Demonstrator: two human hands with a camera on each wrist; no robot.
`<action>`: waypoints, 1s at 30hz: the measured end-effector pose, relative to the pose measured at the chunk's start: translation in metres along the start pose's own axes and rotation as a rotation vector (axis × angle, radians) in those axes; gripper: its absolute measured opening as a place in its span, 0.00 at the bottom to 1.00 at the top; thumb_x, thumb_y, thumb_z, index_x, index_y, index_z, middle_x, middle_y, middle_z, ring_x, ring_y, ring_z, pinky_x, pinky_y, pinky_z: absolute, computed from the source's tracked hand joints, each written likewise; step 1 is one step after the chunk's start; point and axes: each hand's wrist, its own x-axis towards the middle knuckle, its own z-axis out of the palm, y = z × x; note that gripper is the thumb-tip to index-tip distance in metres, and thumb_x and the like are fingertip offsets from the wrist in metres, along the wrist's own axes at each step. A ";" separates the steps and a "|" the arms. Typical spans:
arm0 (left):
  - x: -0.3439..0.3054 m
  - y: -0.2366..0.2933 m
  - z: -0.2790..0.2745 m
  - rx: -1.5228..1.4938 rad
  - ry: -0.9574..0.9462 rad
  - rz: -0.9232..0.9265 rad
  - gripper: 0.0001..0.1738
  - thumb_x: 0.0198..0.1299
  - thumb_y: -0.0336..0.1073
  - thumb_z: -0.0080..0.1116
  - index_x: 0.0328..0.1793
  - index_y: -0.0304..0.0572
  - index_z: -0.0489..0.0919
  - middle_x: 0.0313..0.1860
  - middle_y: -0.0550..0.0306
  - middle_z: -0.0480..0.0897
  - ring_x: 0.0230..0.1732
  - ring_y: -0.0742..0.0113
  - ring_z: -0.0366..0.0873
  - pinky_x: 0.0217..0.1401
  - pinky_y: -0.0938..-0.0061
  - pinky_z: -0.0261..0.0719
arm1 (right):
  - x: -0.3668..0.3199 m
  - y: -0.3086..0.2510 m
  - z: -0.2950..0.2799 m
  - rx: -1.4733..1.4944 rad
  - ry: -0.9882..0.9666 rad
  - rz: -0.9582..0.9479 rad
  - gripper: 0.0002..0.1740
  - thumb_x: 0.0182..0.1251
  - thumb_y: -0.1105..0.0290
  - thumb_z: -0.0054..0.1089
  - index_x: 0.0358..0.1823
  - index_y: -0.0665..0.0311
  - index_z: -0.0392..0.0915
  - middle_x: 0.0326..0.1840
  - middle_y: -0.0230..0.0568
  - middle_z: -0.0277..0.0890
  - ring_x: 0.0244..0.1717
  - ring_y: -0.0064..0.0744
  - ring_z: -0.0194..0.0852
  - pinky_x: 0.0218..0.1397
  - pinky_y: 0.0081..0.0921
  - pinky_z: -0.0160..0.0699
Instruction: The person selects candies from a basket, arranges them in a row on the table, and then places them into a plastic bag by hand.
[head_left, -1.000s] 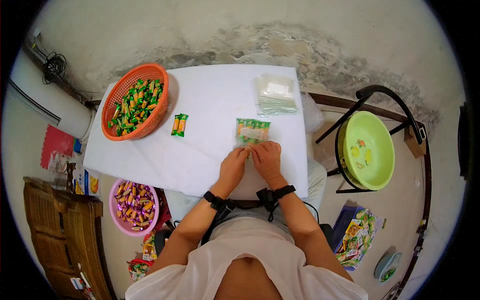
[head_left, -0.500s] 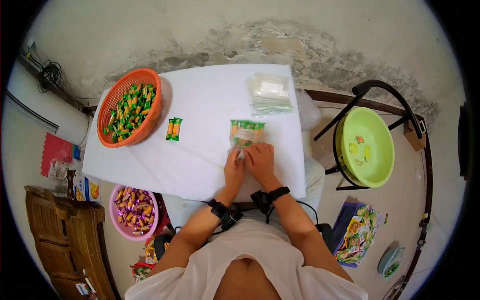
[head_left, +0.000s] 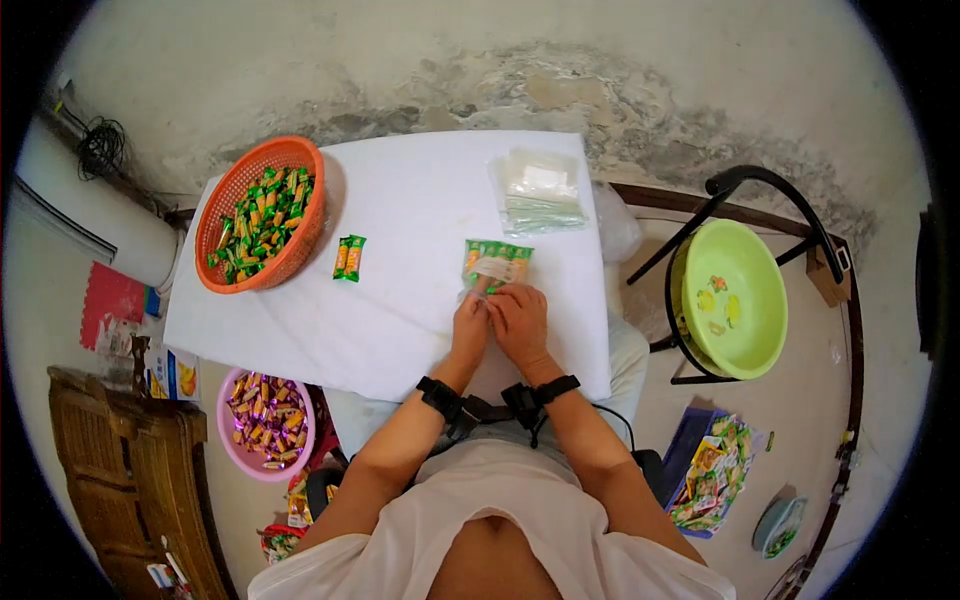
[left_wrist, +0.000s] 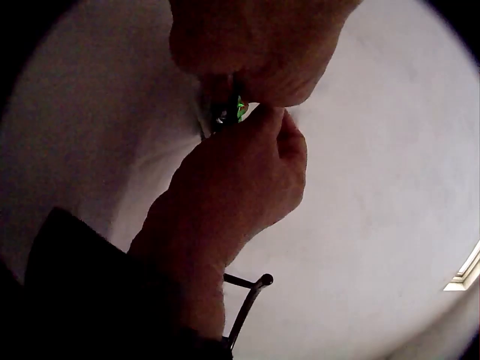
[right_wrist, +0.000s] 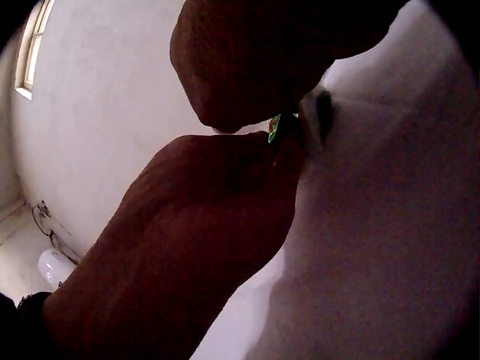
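A clear bag of green-and-orange wrapped candies (head_left: 498, 262) lies near the right front of the white-covered table. At its near end the left hand (head_left: 470, 325) and right hand (head_left: 521, 322) meet, both with fingers curled and pinching the bag's plastic. In the left wrist view, the left hand (left_wrist: 247, 45) and right hand (left_wrist: 225, 187) close together around a bit of green wrapper (left_wrist: 241, 110). The right wrist view also shows green wrapper (right_wrist: 274, 129) between the hands; fingertips are mostly hidden there. Two wrapped candies (head_left: 349, 258) lie side by side to the left.
An orange basket (head_left: 312, 215) of green-wrapped candies stands at the table's left. Clear bags (head_left: 541, 190) are stacked at the back right. A pink basin (head_left: 228, 440) of purple-wrapped candies is below left; a green basin (head_left: 765, 300) rests on a black-framed chair at right.
Since a second ago the hands and the bag have shifted slightly left in the head view, partly with the whole picture. The left hand now sits a little lower, its fingers still at the bag's end.
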 end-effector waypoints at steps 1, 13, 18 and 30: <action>0.005 -0.006 -0.003 -0.038 -0.012 -0.002 0.25 0.68 0.29 0.40 0.71 0.32 0.61 0.65 0.49 0.69 0.65 0.64 0.67 0.67 0.72 0.66 | 0.000 0.000 0.000 -0.008 0.004 0.000 0.06 0.56 0.72 0.62 0.35 0.60 0.77 0.42 0.38 0.74 0.48 0.43 0.70 0.54 0.40 0.64; -0.030 0.002 -0.018 0.108 -0.007 -0.046 0.23 0.69 0.30 0.42 0.69 0.36 0.65 0.62 0.52 0.72 0.60 0.68 0.70 0.60 0.75 0.69 | 0.003 0.008 0.000 0.006 0.026 0.009 0.06 0.53 0.75 0.63 0.33 0.60 0.78 0.42 0.38 0.76 0.49 0.42 0.72 0.55 0.39 0.64; -0.035 0.022 -0.089 0.645 0.275 0.162 0.14 0.61 0.29 0.54 0.54 0.42 0.78 0.48 0.54 0.78 0.42 0.69 0.75 0.43 0.77 0.75 | 0.005 0.006 -0.005 -0.025 -0.032 -0.027 0.08 0.52 0.73 0.64 0.35 0.60 0.78 0.42 0.38 0.75 0.49 0.42 0.71 0.55 0.41 0.63; 0.034 0.082 -0.161 1.568 0.580 0.446 0.16 0.51 0.27 0.59 0.48 0.44 0.78 0.43 0.46 0.78 0.45 0.46 0.75 0.45 0.56 0.75 | 0.010 0.000 -0.010 -0.071 -0.075 -0.100 0.06 0.52 0.70 0.65 0.31 0.58 0.76 0.32 0.36 0.71 0.41 0.41 0.70 0.55 0.47 0.62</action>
